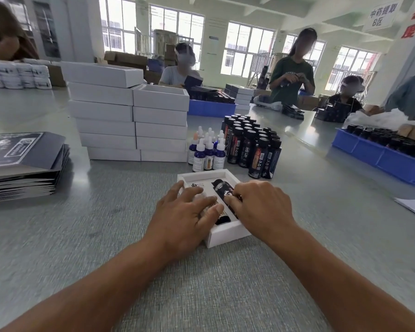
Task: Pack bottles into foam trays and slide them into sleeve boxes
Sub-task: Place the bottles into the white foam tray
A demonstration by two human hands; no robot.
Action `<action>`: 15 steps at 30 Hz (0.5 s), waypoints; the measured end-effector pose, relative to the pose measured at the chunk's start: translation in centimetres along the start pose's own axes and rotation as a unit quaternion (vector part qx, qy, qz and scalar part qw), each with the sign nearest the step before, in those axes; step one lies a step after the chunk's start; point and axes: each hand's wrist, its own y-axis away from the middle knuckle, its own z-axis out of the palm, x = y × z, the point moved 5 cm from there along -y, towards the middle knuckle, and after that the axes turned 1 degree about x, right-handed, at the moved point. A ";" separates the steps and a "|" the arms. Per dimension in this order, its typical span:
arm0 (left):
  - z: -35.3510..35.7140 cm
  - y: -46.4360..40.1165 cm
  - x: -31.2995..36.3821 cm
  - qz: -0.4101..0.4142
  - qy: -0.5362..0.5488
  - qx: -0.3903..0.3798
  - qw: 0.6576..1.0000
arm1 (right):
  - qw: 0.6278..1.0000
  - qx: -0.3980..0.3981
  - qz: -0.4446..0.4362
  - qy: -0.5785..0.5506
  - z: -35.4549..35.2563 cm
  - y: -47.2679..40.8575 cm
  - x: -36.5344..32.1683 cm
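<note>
now both hands (185,212) (259,207) press dark bottle (222,191) into tray (228,233)

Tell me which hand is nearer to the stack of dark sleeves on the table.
Left. The left hand rests on the foam tray, on the side toward the stack of dark sleeves; the right hand lies farther across the tray.
</note>
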 end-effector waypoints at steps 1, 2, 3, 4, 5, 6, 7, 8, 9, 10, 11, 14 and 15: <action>0.0 0.0 0.0 0.000 0.002 0.000 1.000 | 1.000 -0.014 0.005 -0.013 0.0 -0.1 0.2; -0.1 0.0 0.0 0.001 0.002 0.000 1.000 | 0.999 -0.030 0.012 -0.029 0.0 -0.2 0.4; -0.1 0.0 0.0 0.003 -0.001 0.001 1.000 | 0.998 -0.046 0.018 -0.043 -0.1 -0.3 0.5; -0.1 0.0 0.1 0.007 -0.006 0.002 1.000 | 0.997 -0.058 0.021 -0.052 -0.1 -0.4 0.6; -0.1 0.0 0.1 0.012 -0.012 0.006 1.000 | 0.996 -0.066 0.021 -0.056 -0.1 -0.4 0.7; -0.1 0.0 0.2 0.020 -0.021 0.009 1.000 | 0.996 -0.072 0.019 -0.056 -0.1 -0.5 0.7; -0.1 -0.1 0.3 0.028 -0.030 0.012 0.999 | 0.996 -0.073 0.016 -0.055 -0.1 -0.6 0.7; -0.1 -0.1 0.4 0.034 -0.035 0.011 0.999 | 0.996 -0.072 0.011 -0.052 -0.1 -0.6 0.6; 0.0 -0.1 0.4 0.039 -0.036 0.007 0.999 | 0.996 -0.069 0.003 -0.048 -0.1 -0.6 0.5; 0.1 -0.2 0.5 0.042 -0.031 0.000 0.999 | 0.997 -0.068 -0.003 -0.044 -0.1 -0.5 0.4; 0.2 -0.2 0.5 0.044 -0.025 -0.006 0.999 | 0.997 -0.069 -0.005 -0.043 0.0 -0.4 0.4; 0.2 -0.2 0.4 0.054 -0.009 -0.013 0.998 | 0.993 -0.083 0.007 -0.089 0.1 -0.2 1.1; 0.2 -0.2 0.4 0.060 -0.003 -0.013 0.998 | 0.989 -0.092 0.013 -0.114 0.1 -0.1 1.4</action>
